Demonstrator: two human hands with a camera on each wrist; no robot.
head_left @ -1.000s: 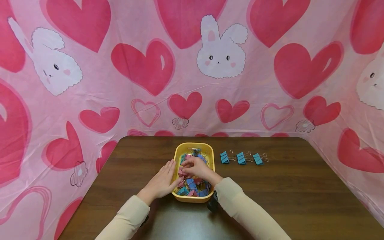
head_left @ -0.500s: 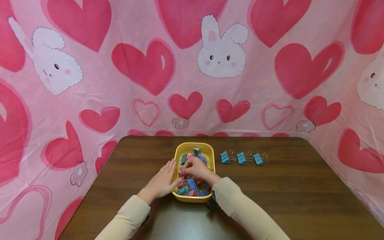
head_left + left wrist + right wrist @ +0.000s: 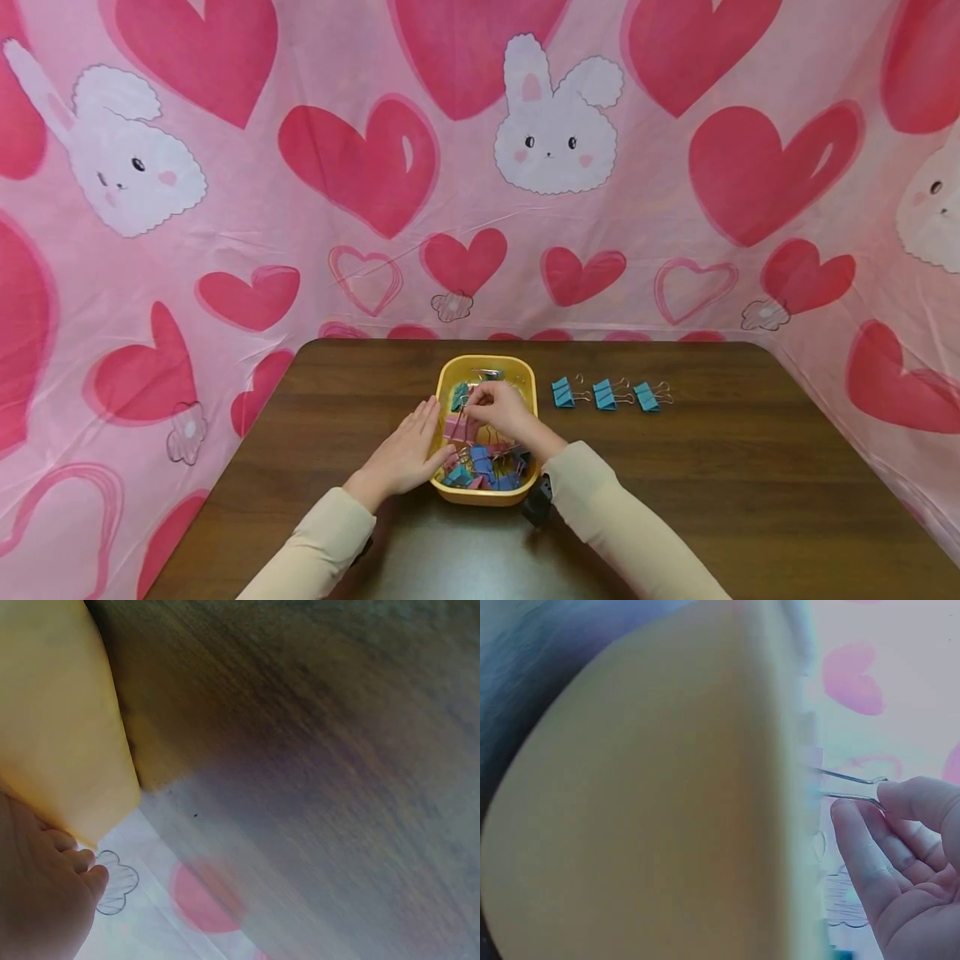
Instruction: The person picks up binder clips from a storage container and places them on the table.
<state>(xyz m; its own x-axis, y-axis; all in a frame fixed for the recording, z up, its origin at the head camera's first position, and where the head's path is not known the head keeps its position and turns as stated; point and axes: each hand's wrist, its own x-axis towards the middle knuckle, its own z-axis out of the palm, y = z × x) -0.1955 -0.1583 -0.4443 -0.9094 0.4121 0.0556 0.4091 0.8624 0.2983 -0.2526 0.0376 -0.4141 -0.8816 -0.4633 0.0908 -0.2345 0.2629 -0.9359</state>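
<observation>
My right hand (image 3: 506, 412) is over a yellow basket (image 3: 486, 498), pinching the wire handles of a pink binder clip (image 3: 459, 428). In the right wrist view the thumb and fingertips meet at two silver wire handles (image 3: 853, 798), while the basket wall (image 3: 630, 810) hides most of the clip. Straight-fingered, my left hand (image 3: 401, 454) lies along the basket's left side, its thumb reaching over the rim. Blue, teal and pink binder clips fill the basket's near part, among them a blue clip (image 3: 482, 463). A teal clip (image 3: 460, 397) lies farther back.
To the right of the basket, three teal binder clips stand in a row on the brown wooden table (image 3: 712, 475): a left one (image 3: 563, 392), a middle one (image 3: 604, 395) and a right one (image 3: 647, 397). A pink heart-patterned cloth (image 3: 637, 208) hangs behind.
My right hand has lifted slightly and shifted right, with the pink binder clip now showing more fully under its fingertips. The left hand has stayed at the basket's side.
</observation>
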